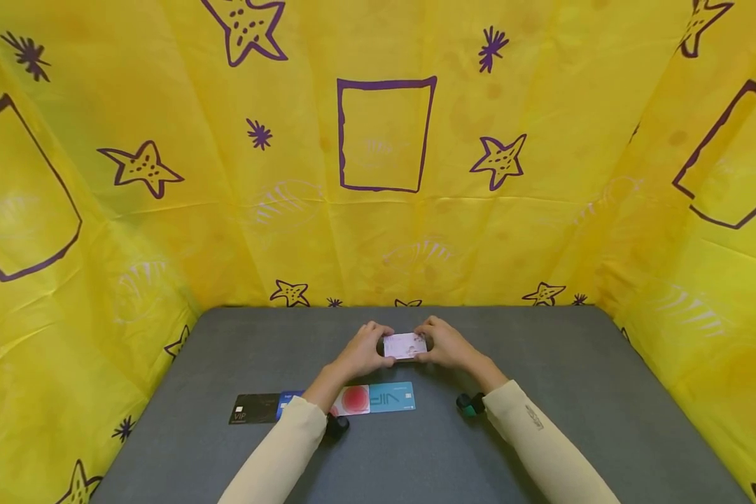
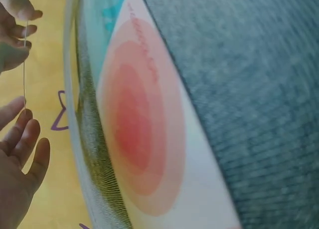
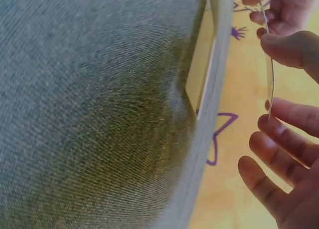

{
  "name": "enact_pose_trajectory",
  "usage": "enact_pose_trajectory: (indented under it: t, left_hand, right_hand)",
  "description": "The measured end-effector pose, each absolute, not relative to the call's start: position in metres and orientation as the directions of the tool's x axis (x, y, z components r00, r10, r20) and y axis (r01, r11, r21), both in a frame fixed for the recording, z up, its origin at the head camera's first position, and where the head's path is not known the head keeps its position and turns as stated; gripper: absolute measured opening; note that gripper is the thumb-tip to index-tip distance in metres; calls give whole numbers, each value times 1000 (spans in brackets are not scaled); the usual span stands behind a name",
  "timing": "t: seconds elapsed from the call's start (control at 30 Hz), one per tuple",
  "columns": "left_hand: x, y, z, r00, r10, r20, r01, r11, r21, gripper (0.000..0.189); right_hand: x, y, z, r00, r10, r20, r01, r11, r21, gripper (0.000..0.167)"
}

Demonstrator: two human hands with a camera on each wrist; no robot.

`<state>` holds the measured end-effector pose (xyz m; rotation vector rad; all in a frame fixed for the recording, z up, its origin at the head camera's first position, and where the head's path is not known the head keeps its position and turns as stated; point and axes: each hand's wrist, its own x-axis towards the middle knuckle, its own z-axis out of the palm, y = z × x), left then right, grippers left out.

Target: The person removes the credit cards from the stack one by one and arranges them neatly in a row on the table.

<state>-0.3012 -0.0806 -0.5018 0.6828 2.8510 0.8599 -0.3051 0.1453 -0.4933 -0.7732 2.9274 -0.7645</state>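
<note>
A pale pinkish-white card [image 1: 405, 346] is held by its two short ends between both hands, above the far middle of the table. My left hand [image 1: 363, 351] pinches its left end between thumb and fingers. My right hand [image 1: 449, 344] pinches the right end the same way. Seen edge-on in the right wrist view, the held card [image 3: 269, 77] bows slightly. A row of cards lies nearer me: a black VIP card [image 1: 255, 409], a blue card [image 1: 288, 400] partly behind the left forearm, a white card with red circles [image 1: 355, 400], and a teal VIP card [image 1: 393, 397].
A dark grey cloth covers the table [image 1: 409, 462]. Yellow curtains [image 1: 384, 238] with purple drawings enclose its back and sides. In the right wrist view, a pale yellowish card-like piece [image 3: 202, 59] lies near the table's edge. Dark bands sit on both wrists.
</note>
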Motion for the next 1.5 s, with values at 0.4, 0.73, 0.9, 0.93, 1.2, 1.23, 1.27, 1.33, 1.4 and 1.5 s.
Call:
enact_pose_trajectory:
  t: [0.4, 0.73, 0.9, 0.93, 1.2, 1.23, 1.27, 1.33, 1.4, 1.5]
  left_hand:
    - [-291, -82, -494, -890, 437, 128, 437, 740, 512, 52]
    - [-278, -77, -487, -897, 419, 139, 426, 738, 523, 51]
    - [-272, -72, -485, -908, 398, 130, 401, 738, 543, 51]
    - [-270, -71, -484, -909, 395, 134, 401, 738, 543, 51]
    - [-263, -64, -486, -902, 406, 143, 413, 719, 559, 53]
    - [-262, -64, -487, -900, 413, 143, 418, 716, 559, 53]
    - [-262, -63, -488, -896, 419, 148, 425, 710, 561, 53]
    - [-261, -63, -491, -890, 427, 160, 438, 701, 563, 53]
    - [-260, -63, -494, -886, 434, 166, 447, 698, 560, 54]
    - [-259, -61, -496, -882, 440, 165, 451, 695, 560, 55]
  right_hand:
    - [-293, 147, -483, -874, -471, 123, -468, 746, -473, 47]
    - [-282, 152, -482, -867, -469, 167, -489, 740, -462, 48]
    - [-277, 158, -477, -863, -473, 178, -497, 732, -466, 48]
    - [-276, 159, -477, -861, -475, 183, -501, 730, -464, 48]
    - [-268, 168, -478, -852, -483, 202, -518, 724, -456, 47]
    - [-267, 169, -478, -851, -482, 206, -519, 720, -461, 46]
    - [-266, 169, -478, -849, -483, 213, -523, 715, -465, 46]
    - [-264, 170, -479, -841, -488, 232, -536, 700, -472, 45]
    - [-263, 171, -479, -838, -488, 245, -542, 688, -482, 45]
    - [-261, 173, -482, -839, -486, 246, -541, 691, -479, 45]
